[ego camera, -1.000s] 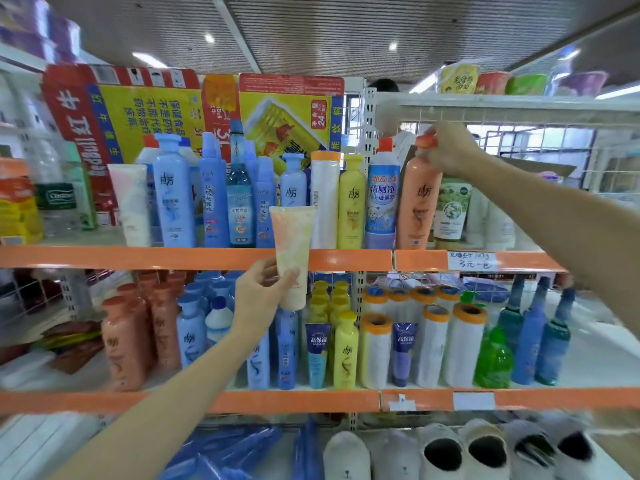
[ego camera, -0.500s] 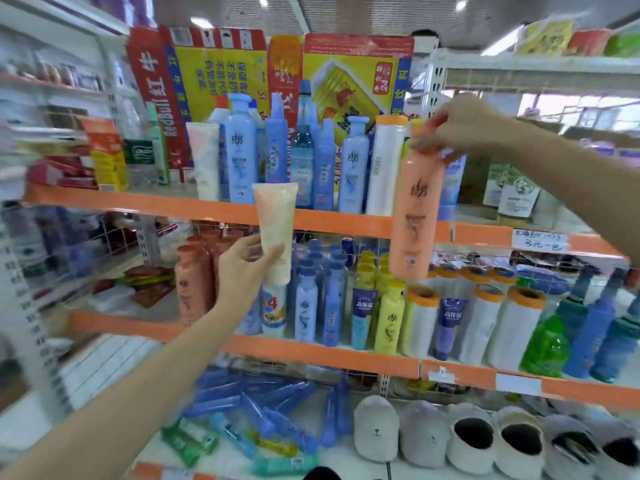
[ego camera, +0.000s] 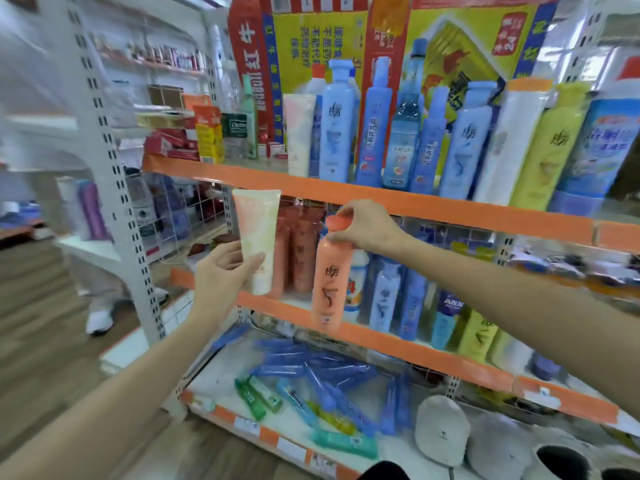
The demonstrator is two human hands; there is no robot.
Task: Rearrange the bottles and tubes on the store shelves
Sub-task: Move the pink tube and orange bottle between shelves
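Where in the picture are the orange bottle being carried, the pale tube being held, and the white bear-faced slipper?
orange bottle [ego camera: 329, 285], head view, on its label.
pale tube [ego camera: 258, 233], head view, mid-body above the fingers.
white bear-faced slipper [ego camera: 441, 429], head view, on its toe.

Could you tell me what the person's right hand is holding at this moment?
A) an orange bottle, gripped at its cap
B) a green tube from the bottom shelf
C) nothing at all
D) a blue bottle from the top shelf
A: the right hand curls round the cap of the orange bottle, which hangs in front of the middle shelf.
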